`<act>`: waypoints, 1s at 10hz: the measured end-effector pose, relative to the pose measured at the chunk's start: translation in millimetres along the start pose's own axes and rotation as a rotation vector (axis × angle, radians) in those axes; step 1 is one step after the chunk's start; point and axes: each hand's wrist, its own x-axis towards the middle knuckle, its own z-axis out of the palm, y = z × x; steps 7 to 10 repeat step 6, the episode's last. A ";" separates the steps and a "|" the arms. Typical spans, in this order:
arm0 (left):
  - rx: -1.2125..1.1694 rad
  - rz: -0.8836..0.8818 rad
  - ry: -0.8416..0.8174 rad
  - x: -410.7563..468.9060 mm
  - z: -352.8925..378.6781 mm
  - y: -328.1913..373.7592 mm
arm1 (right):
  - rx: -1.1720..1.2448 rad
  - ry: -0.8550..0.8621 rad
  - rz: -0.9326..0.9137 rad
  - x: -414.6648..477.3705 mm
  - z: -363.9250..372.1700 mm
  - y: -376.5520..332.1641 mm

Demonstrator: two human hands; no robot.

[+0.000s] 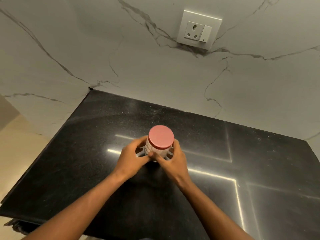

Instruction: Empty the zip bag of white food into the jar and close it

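Glossy black speckled stone counter (86, 153), matt pink lid (161, 136), veined marble-look wall (138, 66)

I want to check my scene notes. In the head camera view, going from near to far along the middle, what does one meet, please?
Near to far: black countertop near edge, the left hand and right hand side by side around the jar, its red lid, marble wall, wall socket.

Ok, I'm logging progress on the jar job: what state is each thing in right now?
jar: upright on the counter, held from both sides
pink lid: on the jar
left hand: wrapped on the jar
right hand: wrapped on the jar
wall socket: nothing plugged in
zip bag: not in view
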 end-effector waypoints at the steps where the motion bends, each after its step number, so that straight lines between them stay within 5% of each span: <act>1: 0.022 0.027 0.000 28.7 -18.3 8.0 | -0.023 -0.031 -0.022 34.0 8.8 -8.4; 5: 0.066 -0.052 -0.119 86.7 -24.5 -0.4 | -0.087 -0.039 0.024 77.0 20.0 3.7; 10: 0.067 -0.064 -0.075 76.7 -22.8 -1.6 | -0.114 -0.054 -0.018 69.5 15.6 5.3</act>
